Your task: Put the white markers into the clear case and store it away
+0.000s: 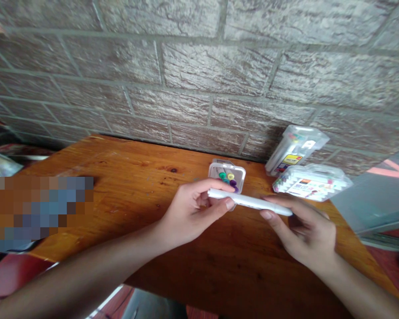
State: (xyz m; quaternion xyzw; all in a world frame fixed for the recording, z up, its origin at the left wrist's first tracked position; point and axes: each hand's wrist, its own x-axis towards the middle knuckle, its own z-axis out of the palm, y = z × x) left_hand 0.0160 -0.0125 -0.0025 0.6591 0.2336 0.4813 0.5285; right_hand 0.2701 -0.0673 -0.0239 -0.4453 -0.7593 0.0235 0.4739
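Over my remote head-camera link, my left hand (186, 215) and right hand (310, 237) hold 1 white marker (248, 201) above the wooden worktop (129, 177), the left grip pinched near its blunt end, the right on its tapered end. Beyond it sits a clear box (228, 166) of coloured round pieces (232, 183), with 2 clear cases, a tall case (294, 150) and a low case (312, 182), at right.

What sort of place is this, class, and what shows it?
Probably an indoor work corner: a wooden table stands beside a block-patterned wall, and the left hand and right hand hold a white pen-like stick.
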